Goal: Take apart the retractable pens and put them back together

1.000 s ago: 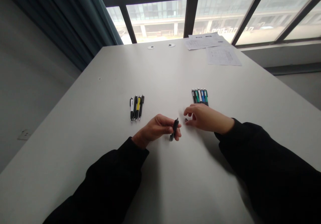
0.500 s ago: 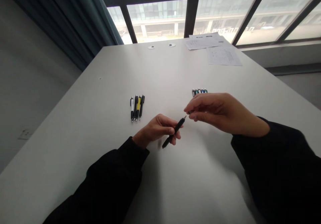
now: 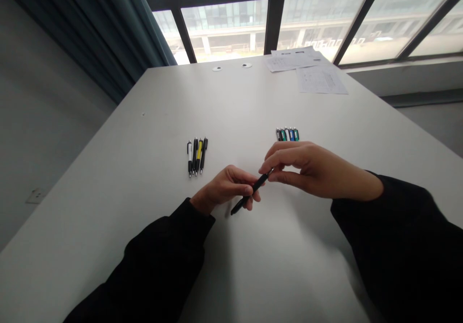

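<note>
Pen (image 3: pixel 257 186), black-barrelled, is held tilted between both hands, above a white table (image 3: pixel 119 168) and not resting on it. Its lower barrel is grasped in the curled fingers of the left hand (image 3: pixel 224 188), with the lower end projecting past them. The right hand (image 3: pixel 313 171) is partly closed, its thumb and forefinger brought around the pen's upper end. Contact appears to be made there, but this cannot be confirmed from the view, as the pinch is partly hidden by the fingers. Both forearms are covered by black sleeves (image 3: pixel 159 260).

Four retractable pens (image 3: pixel 197 156), with white, black, yellow and black barrels, are laid side by side on the table beyond the left hand. A second row of pens (image 3: pixel 287 134), with green, white and blue barrels among them, lies beyond the right hand, its lower part hidden from view behind that hand. Printed sheets (image 3: pixel 320 79) are placed near the far edge of the table, beside two round grommets (image 3: pixel 247 65). A large window (image 3: pixel 227 23) is seen behind the table.
</note>
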`<state>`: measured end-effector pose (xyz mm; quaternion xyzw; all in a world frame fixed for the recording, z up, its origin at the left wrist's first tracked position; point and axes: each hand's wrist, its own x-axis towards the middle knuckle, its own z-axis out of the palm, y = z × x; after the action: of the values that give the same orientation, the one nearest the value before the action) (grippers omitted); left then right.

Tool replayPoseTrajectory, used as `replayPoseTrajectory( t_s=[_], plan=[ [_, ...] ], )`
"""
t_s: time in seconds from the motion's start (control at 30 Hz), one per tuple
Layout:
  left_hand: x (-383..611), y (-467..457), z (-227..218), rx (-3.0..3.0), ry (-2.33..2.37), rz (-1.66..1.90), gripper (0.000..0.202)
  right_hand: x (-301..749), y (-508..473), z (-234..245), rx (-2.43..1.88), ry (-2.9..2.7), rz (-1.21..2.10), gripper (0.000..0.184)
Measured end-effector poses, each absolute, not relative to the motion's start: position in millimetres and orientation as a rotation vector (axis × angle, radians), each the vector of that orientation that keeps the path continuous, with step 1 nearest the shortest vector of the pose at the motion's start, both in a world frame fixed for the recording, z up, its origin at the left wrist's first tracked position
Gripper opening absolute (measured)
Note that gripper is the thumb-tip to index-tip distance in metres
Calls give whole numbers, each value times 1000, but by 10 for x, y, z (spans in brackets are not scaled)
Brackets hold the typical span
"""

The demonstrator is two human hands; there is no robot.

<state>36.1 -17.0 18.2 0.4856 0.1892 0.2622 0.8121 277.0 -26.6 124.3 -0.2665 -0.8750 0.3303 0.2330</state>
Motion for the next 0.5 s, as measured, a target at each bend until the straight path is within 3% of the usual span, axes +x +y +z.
replayPoseTrajectory(
  t_s=[0.27,0.4,0.5],
  plan=[
    [345,-175,232,1057,406,478,33,2742,-272,1208,-819,-2507,831,18],
    [349,-172,246,1066,414,440,32,2716,-271,1177,-915,-2555,830,45],
    [355,-172,239,1055,416,455,35,2740,-273,1184,-983,-2479,905,29]
  ],
)
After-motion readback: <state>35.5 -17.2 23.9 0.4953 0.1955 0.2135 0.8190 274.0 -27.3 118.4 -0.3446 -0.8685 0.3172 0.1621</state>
